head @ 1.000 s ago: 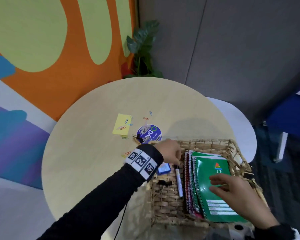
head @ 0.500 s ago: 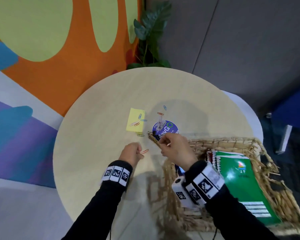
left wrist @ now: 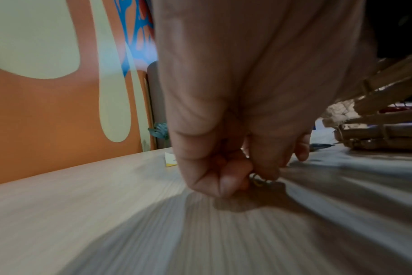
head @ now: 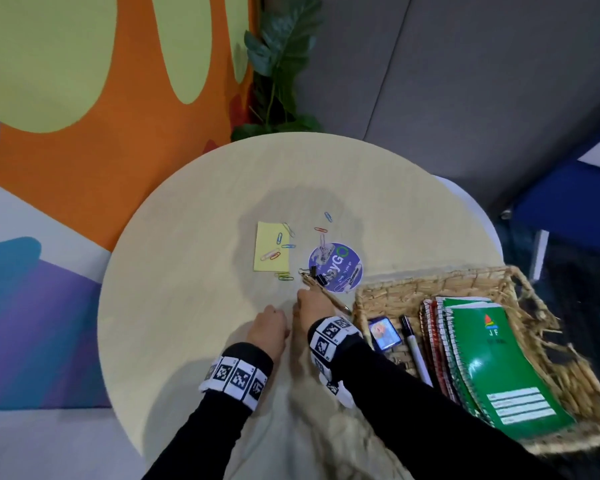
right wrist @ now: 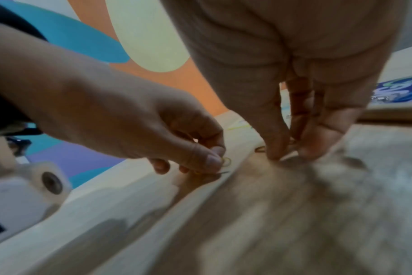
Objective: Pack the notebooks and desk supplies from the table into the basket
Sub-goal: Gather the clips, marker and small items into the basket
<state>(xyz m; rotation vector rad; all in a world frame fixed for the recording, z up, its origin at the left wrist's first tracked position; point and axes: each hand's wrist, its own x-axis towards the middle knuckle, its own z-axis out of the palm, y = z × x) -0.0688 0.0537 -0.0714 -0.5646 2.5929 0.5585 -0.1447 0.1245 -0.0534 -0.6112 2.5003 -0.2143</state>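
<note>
Since the frame a second ago, both hands have left the basket and come down side by side onto the round table [head: 187,237], just left of the wicker basket [head: 413,282]. The left hand [head: 269,329] is curled, thumb and forefinger pinching a yellow paper clip [right wrist: 226,161] against the tabletop (the left wrist view shows the clip [left wrist: 256,181] under the fingertips). The right hand [head: 317,304] points its fingers down at the table beside an orange paper clip [right wrist: 261,148]; whether it grips that clip I cannot tell. A wooden pen [head: 326,292] lies under the right hand, its far end near a black binder clip [head: 315,271].

Further out lie a yellow sticky-note pad [head: 265,251] with loose coloured paper clips [head: 279,238] on and around it, and a round purple sticker [head: 336,266].

Inside the basket: a green spiral notebook [head: 492,368] on top of a stack of red-edged notebooks [head: 430,327], a white marker [head: 414,351] to their left, and a small blue card [head: 383,332] in the near-left corner.
</note>
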